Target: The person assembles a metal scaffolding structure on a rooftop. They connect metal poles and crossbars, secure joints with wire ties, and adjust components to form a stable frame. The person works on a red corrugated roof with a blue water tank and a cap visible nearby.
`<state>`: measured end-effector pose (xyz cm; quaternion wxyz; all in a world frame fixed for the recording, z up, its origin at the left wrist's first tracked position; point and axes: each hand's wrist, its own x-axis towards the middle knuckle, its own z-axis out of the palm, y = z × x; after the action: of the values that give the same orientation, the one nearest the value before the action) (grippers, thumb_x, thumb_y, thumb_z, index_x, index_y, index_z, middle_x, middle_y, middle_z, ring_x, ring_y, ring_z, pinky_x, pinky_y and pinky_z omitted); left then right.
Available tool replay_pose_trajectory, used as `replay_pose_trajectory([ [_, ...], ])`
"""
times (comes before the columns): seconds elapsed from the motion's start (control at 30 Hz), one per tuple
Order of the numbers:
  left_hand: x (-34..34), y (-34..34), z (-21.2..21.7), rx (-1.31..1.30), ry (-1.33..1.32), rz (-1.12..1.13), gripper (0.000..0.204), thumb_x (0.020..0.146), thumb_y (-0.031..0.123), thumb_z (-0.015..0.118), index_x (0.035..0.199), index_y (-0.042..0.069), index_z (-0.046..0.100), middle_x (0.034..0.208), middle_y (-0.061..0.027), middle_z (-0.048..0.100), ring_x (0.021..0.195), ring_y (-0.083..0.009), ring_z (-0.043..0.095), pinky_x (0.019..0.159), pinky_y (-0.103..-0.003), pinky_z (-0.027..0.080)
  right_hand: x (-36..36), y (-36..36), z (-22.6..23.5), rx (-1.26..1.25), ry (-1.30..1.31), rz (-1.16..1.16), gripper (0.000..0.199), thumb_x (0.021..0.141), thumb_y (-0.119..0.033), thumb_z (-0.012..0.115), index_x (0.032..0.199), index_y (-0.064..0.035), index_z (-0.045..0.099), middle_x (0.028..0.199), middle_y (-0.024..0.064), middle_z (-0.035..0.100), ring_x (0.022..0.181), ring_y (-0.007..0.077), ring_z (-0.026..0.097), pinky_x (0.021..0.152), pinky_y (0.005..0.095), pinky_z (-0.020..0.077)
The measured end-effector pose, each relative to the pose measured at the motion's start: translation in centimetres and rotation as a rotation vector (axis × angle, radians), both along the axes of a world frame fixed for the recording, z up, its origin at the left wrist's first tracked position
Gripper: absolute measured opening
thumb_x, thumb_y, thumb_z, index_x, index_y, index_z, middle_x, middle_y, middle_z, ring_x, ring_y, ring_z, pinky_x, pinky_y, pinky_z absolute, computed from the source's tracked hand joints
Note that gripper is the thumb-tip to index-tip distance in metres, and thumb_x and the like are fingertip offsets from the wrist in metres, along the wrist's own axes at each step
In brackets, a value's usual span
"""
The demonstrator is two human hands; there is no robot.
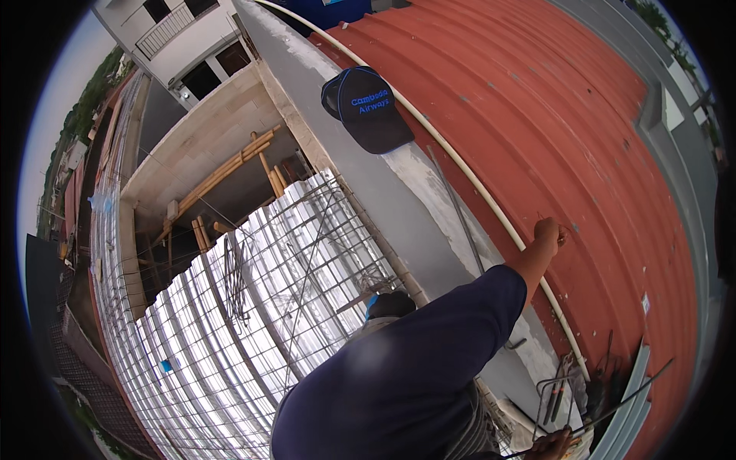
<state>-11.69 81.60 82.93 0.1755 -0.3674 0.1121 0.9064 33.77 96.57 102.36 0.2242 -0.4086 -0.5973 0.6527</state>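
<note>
From the lower middle my navy-sleeved left arm reaches over the wall to the red metal roof. My left hand [547, 231] is closed above a roof rib; whatever its fingers pinch is too small to make out. Low at the right, my right hand [553, 445] is partly cut off by the frame's edge and closes around a thin dark steel rod [630, 394] slanting up to the right. Bent steel bars [553, 389] lie just above that hand. A dark, blue-edged object [389, 305] shows beyond my sleeve; its kind is unclear.
A black cap [371, 109] rests on the grey wall top [360, 175]. A pale hose [468, 176] runs along the red roof [537, 115]. At left, a rebar grid [253, 314] covers corrugated metal sheets, bordering an open drop [172, 253] with bamboo poles [222, 172].
</note>
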Motion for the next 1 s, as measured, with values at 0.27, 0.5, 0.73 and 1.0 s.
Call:
replay_pose_trajectory([
  [0.27,-3.9,0.0,-14.8,-0.43,-0.162,-0.387,0.047,0.09,0.028,0.053,0.13,0.007,0.04,0.107,-0.0169,0.052,0.099,-0.0267,0.053,0.079,-0.043,0.047,0.9,0.8,-2.4,0.014,-0.092,0.015,0.016,0.088,-0.021,0.067,0.091,-0.0084,0.057,0.072,-0.0016,0.046,0.058,0.008,0.04,0.045,0.0199,0.0329],
  [0.5,-1.4,-0.6,-12.8,-0.797,-0.281,-0.582,0.051,0.089,0.027,0.053,0.133,0.006,0.038,0.107,-0.0177,0.055,0.102,-0.0291,0.056,0.085,-0.045,0.045,-1.5,-2.1,-1.4,0.032,-0.195,0.01,0.017,0.088,-0.022,0.068,0.095,-0.0108,0.057,0.074,-0.0027,0.047,0.062,0.0077,0.043,0.049,0.0189,0.0363],
  [0.73,2.3,-2.2,-4.7,-1.441,-0.339,-0.773,0.055,0.089,0.027,0.054,0.136,0.004,0.036,0.108,-0.0184,0.059,0.104,-0.0315,0.058,0.091,-0.047,0.044,-0.8,-2.5,-1.2,-0.026,-0.131,0.021,0.021,0.09,-0.02,0.064,0.105,-0.0087,0.054,0.073,0.0011,0.05,0.059,0.0092,0.043,0.046,0.0206,0.0361],
  [1.0,11.9,-7.9,12.0,-0.832,1.114,-0.901,0.036,0.092,0.034,0.054,0.104,0.0,0.06,0.102,-0.0174,0.063,0.102,-0.03,0.061,0.088,-0.041,0.048,1.2,10.3,-10.5,0.062,0.103,0.177,0.029,0.09,-0.016,0.064,0.112,-0.0006,0.053,0.074,0.0051,0.055,0.056,0.0112,0.047,0.046,0.0222,0.0363],
])
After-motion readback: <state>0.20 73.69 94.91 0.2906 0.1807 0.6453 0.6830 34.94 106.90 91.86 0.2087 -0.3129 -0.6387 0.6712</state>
